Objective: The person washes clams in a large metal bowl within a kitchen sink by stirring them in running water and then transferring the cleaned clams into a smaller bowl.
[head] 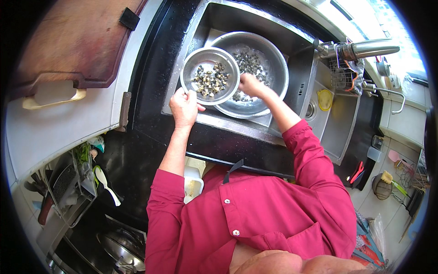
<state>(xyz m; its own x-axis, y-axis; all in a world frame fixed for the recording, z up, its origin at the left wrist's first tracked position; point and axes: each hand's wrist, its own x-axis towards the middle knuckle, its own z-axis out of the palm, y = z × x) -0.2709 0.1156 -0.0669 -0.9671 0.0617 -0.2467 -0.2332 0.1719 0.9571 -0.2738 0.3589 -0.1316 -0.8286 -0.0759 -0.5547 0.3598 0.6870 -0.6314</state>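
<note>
My left hand [184, 105] grips the near-left rim of a small stainless steel bowl [187, 76], thumb over the edge. Inside the bowl lie many small dark and pale yellow food pieces [209, 82], too small to name surely. The bowl overlaps the left side of a large stainless steel basin [282, 77], which sits in the sink [219, 17]. Small dark grey pieces [251, 61] are spread over the basin's bottom. My right hand [252, 85] is curled above the basin, its fingers at the bowl's right rim. Whether they grip the rim or something else is hidden.
A smaller sink compartment [337, 126] with a yellow strainer [324, 100] adjoins on the right, near a metal faucet [373, 49]. Black countertop [150, 102] surrounds the sink. A wooden cutting board [75, 37] is at upper left; a utensil rack [65, 191] stands lower left.
</note>
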